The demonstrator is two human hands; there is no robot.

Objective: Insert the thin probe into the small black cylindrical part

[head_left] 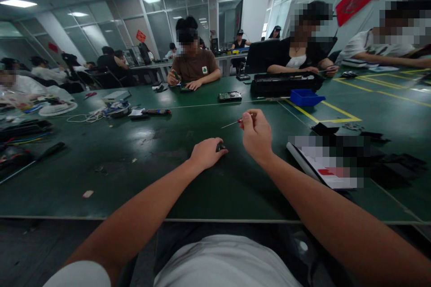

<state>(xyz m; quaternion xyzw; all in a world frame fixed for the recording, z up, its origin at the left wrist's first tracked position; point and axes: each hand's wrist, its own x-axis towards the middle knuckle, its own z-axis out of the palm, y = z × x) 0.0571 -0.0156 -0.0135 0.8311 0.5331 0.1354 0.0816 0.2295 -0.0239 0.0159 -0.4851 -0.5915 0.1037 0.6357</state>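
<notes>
Way left of the blue bin (306,98), by the edge of view, a long screwdriver (51,150) w/ a black handle lies on the green bench (232,195). Next over, well left of the bin, there's a tangle of cables (116,109), then a dark tool (156,112) w/ a red end. Co-worker in a brown top (193,65) sits across the bench, left of the bin & further back; one hand's around smth I can't ID.

L hand (206,153) is down on the bench, left of the bin & nearer the wearer, grip narrow on a small black part (220,146), mostly hidden by fingers so idk what it is. A circuit-board unit (230,97) lies left of the bin too. R hand (257,136) is up, between part & bin; grip's closed round a thin screwdriver (240,120), red handle, tip pointing L, near the part but apart from it.

Long black casing (286,84) sits right behind the bin. Nearer the wearer than the bin, slightly right: a white booklet (319,161), partly blurred, w/ black scraps (393,168) further right.
</notes>
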